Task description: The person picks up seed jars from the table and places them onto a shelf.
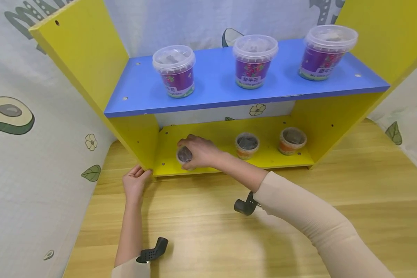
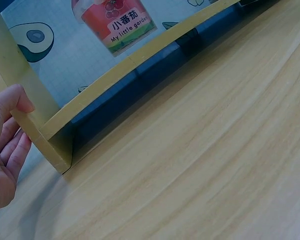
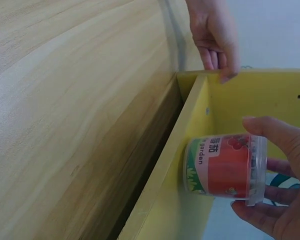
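Note:
A yellow and blue shelf unit point(image 1: 87, 54) stands on the wooden table. On its lower yellow board, near the left end, is a clear-lidded plastic cup point(image 3: 222, 165) with a red "My little garden" label. My right hand point(image 1: 205, 152) holds this cup around its lid, thumb on one side and fingers on the other. In the right wrist view the cup's base sits close against the board. My left hand point(image 1: 135, 184) grips the bottom front corner of the left yellow side panel point(image 2: 37, 132), fingers wrapped to its outer face.
Two cups with orange labels, a middle one point(image 1: 244, 153) and a right one point(image 1: 288, 148), stand on the lower board. Three purple-labelled lidded cups point(image 1: 251, 73) line the blue upper board point(image 1: 213, 73). An avocado-print cloth point(image 1: 55, 154) hangs behind and at the sides.

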{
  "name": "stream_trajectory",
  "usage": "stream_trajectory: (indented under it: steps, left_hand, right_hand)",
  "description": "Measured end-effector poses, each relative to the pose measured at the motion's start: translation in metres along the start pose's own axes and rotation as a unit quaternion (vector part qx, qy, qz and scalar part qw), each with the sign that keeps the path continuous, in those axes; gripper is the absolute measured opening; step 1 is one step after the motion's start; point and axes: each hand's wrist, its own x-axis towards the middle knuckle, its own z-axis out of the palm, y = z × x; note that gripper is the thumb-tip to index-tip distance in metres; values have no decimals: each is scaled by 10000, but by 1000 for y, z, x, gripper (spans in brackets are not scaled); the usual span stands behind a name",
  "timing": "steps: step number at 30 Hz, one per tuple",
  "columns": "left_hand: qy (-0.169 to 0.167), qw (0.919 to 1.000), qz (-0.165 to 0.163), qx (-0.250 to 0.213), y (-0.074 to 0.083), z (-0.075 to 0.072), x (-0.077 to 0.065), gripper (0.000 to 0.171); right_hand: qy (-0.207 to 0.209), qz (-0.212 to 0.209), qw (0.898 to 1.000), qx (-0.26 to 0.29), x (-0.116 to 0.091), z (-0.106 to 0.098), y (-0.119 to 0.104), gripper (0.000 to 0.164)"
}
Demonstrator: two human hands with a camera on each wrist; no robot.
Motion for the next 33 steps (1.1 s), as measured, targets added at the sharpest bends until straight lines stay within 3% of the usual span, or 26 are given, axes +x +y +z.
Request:
stream_trajectory:
  steps: [25, 33]
  left_hand:
    - [-40, 9999, 123, -78, -1, 2, 1, 42]
    - [-78, 9999, 68, -88, -1, 2, 1, 43]
  right_hand:
    - [-114, 344, 9990, 261, 4, 7, 6, 68]
    - [-43, 430, 9985, 341, 0, 9, 10, 81]
